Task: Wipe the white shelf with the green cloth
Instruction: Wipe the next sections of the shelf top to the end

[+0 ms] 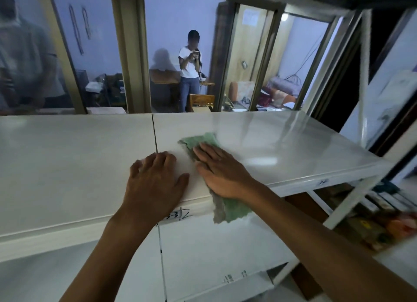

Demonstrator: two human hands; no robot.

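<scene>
The white shelf (293, 148) spans the view as a flat top in two boards split by a dark seam left of centre. The green cloth (203, 140) lies on the right board near the seam; one end hangs over the front edge. My right hand (220, 172) presses flat on the cloth, fingers together and pointing away from me. My left hand (155, 177) rests palm down on the bare shelf just left of the cloth, fingers spread, across the seam, holding nothing.
A window with thick frame posts (133, 49) rises behind the shelf; a person (189, 69) stands beyond the glass. A white upright (364, 76) stands at the shelf's right end. Lower shelves at right hold books and packets (383, 218).
</scene>
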